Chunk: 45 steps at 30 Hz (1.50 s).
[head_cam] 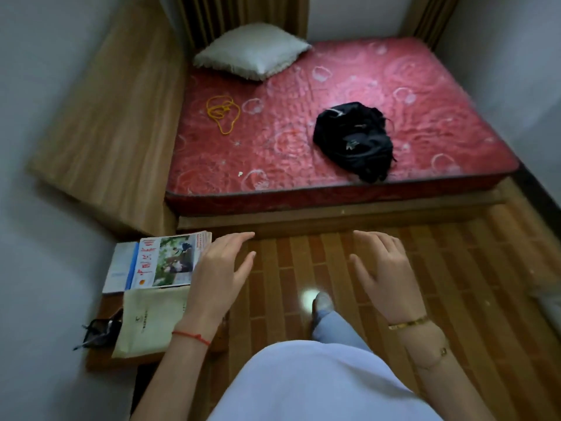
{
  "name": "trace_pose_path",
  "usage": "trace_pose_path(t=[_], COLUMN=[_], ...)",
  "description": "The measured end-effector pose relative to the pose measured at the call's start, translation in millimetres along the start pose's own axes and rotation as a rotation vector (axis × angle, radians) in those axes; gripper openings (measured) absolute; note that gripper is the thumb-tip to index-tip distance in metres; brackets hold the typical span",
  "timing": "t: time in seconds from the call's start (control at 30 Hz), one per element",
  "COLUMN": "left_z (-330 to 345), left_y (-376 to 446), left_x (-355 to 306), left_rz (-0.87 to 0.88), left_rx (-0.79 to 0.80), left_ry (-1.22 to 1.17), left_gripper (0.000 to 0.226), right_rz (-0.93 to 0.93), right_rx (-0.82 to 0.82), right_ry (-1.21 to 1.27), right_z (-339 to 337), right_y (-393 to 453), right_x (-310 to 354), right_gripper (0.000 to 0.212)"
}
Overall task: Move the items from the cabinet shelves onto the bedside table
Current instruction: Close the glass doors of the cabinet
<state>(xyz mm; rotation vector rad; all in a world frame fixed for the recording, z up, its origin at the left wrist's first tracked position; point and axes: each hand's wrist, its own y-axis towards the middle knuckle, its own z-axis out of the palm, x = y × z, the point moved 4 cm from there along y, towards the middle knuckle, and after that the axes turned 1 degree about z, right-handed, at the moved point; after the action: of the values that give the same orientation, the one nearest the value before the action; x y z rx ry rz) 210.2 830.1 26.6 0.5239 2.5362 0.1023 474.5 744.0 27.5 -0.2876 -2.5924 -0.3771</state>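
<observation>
The wooden bedside table (100, 360) stands low at the left against the wall. On it lie a stack of magazines (170, 259) with a white and blue booklet (117, 268) beside them, a cream cloth bag (148, 320) and a small black item (98, 331) at the near left. My left hand (218, 275) hovers just right of the magazines, fingers apart, holding nothing. My right hand (385, 275) is out over the floor, also open and empty. No cabinet is in view.
A bed with a red patterned mattress (334, 123) fills the far side, bearing a grey pillow (252, 51), a yellow cord (223, 112) and a black garment (355, 139). A wooden headboard panel (106, 126) runs along the left. Wood-pattern floor (455, 284) lies ahead.
</observation>
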Motion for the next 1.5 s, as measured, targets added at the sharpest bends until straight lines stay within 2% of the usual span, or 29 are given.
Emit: trace_pose_path(t=[0.43,0.83,1.17,1.33,1.5], left_z=[93.4,199.4,245.6,283.0,320.6], left_y=[-15.6,-81.2,-63.9,-28.6,29.0], left_x=[-194.3,-414.6,-528.6,-576.3,-635.5], left_rz=[0.495,0.729,0.821,0.836,0.857], left_rx=[0.256,0.384,0.358,0.349,0.314], left_ry=[-0.133,-0.236,-0.247,-0.259,-0.291], left_gripper=[0.033,0.032,0.03,0.029,0.03], right_rz=[0.508,0.806,0.843,0.882,0.836], right_rx=[-0.268,-0.433,-0.475,-0.477,-0.539], right_ry=[-0.131,-0.227,-0.231,-0.22,-0.27], right_z=[-113.9,-248.6,-309.7,-326.8,-365.5], right_y=[-187.9,-336.5,-340.4,-313.0,-260.0], right_x=[-122.9,-244.7,-329.5,-386.4,-446.6], right_gripper=[0.04,0.041,0.038,0.04,0.037])
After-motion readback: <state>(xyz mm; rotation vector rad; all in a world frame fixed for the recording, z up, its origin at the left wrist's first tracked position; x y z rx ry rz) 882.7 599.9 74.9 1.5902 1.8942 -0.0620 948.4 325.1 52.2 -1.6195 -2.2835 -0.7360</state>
